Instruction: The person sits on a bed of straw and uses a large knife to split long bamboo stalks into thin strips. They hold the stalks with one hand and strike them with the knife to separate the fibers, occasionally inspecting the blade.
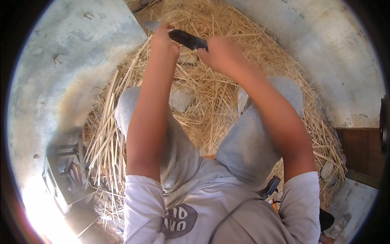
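A knife (188, 39) with a broad dark blade is held out crosswise at the top of the view. My right hand (221, 53) is closed round its right end, so the handle is mostly hidden. Toward the left end my left hand (164, 42) is closed, its fingers against the blade, and a pale metal tip (151, 25) shows beyond them. Whether the left fingers also pinch a thin stalk cannot be seen. Dry straw (211, 105) covers the ground below both hands and between my knees.
Long pale stalks (107, 126) lie in a bundle beside my left leg. A flat stone (180, 99) sits in the straw between my knees. Grey walls (81, 61) curve close on both sides. A metal frame (61, 179) stands at lower left, a brown wooden panel (359, 152) at right.
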Motion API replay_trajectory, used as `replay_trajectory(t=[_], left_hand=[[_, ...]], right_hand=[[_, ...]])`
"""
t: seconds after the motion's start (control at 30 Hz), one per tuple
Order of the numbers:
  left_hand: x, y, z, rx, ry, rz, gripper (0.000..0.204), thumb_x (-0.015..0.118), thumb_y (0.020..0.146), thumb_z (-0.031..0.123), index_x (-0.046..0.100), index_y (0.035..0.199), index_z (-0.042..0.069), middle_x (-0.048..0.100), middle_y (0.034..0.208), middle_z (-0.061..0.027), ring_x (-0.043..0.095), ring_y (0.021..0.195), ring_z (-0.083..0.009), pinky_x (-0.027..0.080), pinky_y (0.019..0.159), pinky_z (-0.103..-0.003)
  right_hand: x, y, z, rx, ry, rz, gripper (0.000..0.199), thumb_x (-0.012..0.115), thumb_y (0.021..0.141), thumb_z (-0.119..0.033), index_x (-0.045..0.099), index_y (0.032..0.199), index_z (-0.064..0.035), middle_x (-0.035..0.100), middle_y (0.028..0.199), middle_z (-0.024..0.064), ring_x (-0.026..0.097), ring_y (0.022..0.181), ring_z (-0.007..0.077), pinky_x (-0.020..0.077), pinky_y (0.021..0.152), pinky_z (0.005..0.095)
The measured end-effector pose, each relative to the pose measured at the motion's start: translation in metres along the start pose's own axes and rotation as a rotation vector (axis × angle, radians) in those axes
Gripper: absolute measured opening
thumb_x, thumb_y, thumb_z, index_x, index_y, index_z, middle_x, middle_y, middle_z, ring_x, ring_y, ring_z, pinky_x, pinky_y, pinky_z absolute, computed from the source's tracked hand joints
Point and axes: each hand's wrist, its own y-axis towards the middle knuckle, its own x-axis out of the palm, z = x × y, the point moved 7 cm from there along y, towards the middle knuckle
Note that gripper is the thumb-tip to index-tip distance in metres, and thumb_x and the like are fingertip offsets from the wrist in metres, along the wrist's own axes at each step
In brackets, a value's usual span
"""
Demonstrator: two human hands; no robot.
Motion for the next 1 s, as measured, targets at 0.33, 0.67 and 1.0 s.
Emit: replay_trajectory(t=[0.33, 0.67, 1.0], left_hand=[[-0.037, -0.071, 0.039, -0.052, 0.046, -0.151, 0.025, 0.068, 0.093, 0.019, 0.054, 0.108, 0.005, 0.062, 0.107, -0.0086, 0.057, 0.101, -0.0215, 0.045, 0.083, -0.036], [-0.036, -0.103, 0.05, 0.035, 0.141, -0.551, 0.035, 0.04, 0.108, 0.021, 0.051, 0.132, -0.003, 0.063, 0.132, -0.0128, 0.058, 0.12, -0.0208, 0.046, 0.093, -0.034], [-0.027, -0.109, 0.052, 0.18, 0.257, -0.544, 0.03, 0.054, 0.104, 0.027, 0.058, 0.123, 0.004, 0.069, 0.121, -0.0074, 0.064, 0.106, -0.0142, 0.048, 0.086, -0.03]], right_hand=[[-0.019, -0.046, -0.028, -0.226, 0.042, 0.152, 0.031, 0.062, 0.094, -0.032, 0.065, 0.095, -0.0011, 0.065, 0.073, 0.0149, 0.066, 0.066, 0.0314, 0.0498, 0.062, 0.0447], [-0.035, -0.076, -0.035, -0.217, 0.117, -0.054, 0.04, 0.058, 0.097, -0.045, 0.068, 0.094, -0.0066, 0.066, 0.07, 0.0122, 0.067, 0.065, 0.0313, 0.052, 0.063, 0.0441], [-0.032, -0.08, -0.03, -0.211, 0.113, -0.093, 0.037, 0.064, 0.093, -0.042, 0.069, 0.09, -0.0054, 0.067, 0.07, 0.0146, 0.068, 0.068, 0.0346, 0.0521, 0.066, 0.0452]])
